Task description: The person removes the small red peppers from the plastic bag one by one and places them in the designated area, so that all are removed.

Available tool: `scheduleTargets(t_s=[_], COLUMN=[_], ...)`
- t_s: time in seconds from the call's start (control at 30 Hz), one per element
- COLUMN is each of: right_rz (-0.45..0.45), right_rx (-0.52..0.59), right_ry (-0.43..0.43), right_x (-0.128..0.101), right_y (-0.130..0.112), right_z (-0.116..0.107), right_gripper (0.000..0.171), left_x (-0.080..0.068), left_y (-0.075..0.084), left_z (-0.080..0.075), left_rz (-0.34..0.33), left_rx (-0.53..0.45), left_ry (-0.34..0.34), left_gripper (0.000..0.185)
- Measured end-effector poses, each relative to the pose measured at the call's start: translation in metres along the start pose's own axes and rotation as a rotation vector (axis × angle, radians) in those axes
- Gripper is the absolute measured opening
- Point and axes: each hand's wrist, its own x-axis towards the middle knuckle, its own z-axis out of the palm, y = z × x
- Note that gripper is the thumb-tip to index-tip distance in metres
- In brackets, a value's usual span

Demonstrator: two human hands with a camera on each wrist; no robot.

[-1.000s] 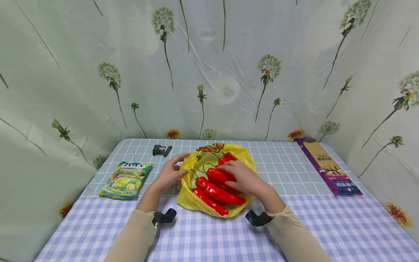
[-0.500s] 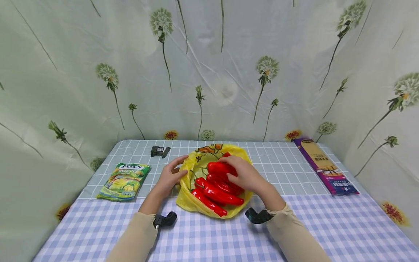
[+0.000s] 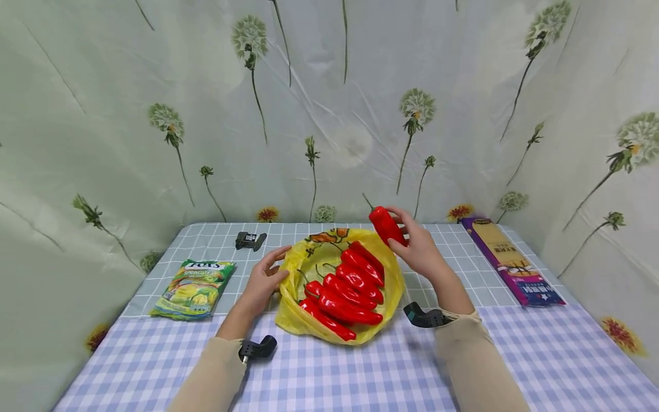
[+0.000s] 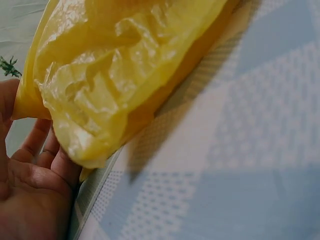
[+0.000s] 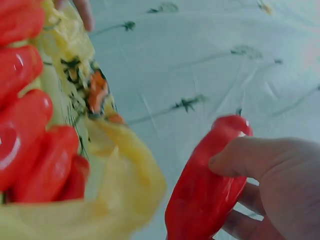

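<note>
My right hand (image 3: 423, 249) grips a red chili pepper (image 3: 387, 225) in the air above the right rim of a yellow plastic bag (image 3: 393, 286). Its green stem points up and left. In the right wrist view, the thumb lies across the held pepper (image 5: 205, 187) with fingers behind it. Several more red peppers (image 3: 342, 305) lie side by side in the open bag. At the bag's left side, my left hand (image 3: 259, 285) holds the rim; in the left wrist view the yellow plastic (image 4: 95, 85) runs between its thumb and fingers, with fingertips partly hidden.
A green candy packet (image 3: 194, 289) lies at the left. Behind the left hand sits a small dark object with a white label (image 3: 250, 240). A long purple and tan package (image 3: 511, 260) lies at the right. A floral curtain (image 3: 355, 114) hangs behind the checkered tablecloth (image 3: 329, 377).
My right hand has taken a red pepper from those in the bag and lifted it up and to the right. The left hand stays at the bag's rim.
</note>
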Motion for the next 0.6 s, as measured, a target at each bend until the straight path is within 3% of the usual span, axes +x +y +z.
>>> scheduleTargets(t_s=[0.3,0.6], right_rz=[0.243,0.339], right_rx=[0.048,0.02], right_ry=[0.057,0.069], right_x=[0.004,0.002], right_y=[0.032,0.064], right_z=[-0.008,0.003], right_gripper=[0.077,0.074], left_x=[0.002,-0.001], left_y=[-0.003,-0.001], left_z=[-0.002,0.0], left_rz=[-0.014,-0.02], left_rx=[0.024,0.016], left_ry=[-0.014,-0.032], left_gripper=[0.053,0.05])
